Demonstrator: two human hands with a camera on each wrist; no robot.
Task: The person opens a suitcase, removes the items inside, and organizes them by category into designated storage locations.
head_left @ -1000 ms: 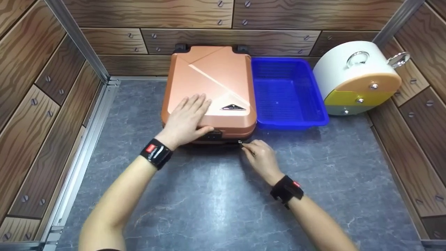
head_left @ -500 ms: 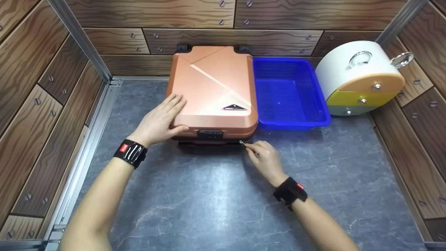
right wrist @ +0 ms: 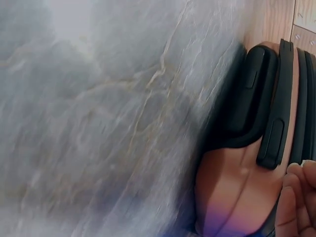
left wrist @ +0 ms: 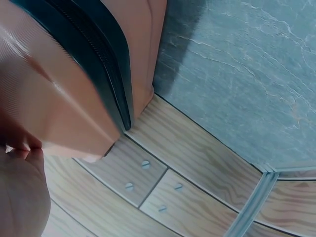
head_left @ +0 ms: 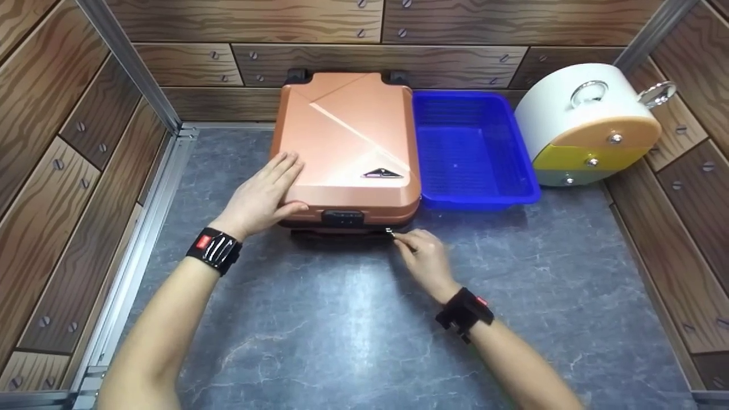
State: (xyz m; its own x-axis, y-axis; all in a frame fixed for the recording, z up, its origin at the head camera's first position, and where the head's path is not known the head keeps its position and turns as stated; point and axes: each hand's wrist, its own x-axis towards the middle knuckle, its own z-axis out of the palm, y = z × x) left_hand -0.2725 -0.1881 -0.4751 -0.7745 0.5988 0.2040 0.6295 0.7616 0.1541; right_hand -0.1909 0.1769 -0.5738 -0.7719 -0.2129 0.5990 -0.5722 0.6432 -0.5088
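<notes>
A copper-coloured hard-shell suitcase [head_left: 342,136] lies flat, its wheels toward the back wall. Spread over its front left corner is my left hand [head_left: 256,196], fingers extended on the lid and thumb along the front edge. At the front right corner, my right hand [head_left: 427,259] pinches a small metal zipper pull [head_left: 389,232] between thumb and fingers. The left wrist view shows the black zipper band [left wrist: 98,54] running round the side. In the right wrist view, a black carry handle [right wrist: 274,136] sits near my right fingertips [right wrist: 295,170].
A blue plastic basket [head_left: 527,196] stands against the suitcase's right side. Further right is a white rounded drawer unit [head_left: 561,97] with orange, yellow and green drawer fronts and ring handles. Wood-patterned walls [head_left: 319,62] enclose the grey marbled surface [head_left: 319,330].
My left hand has slid left from the lid's front middle to its left corner, uncovering the front latch. My right hand, still pinching the zipper pull, has shifted slightly left.
</notes>
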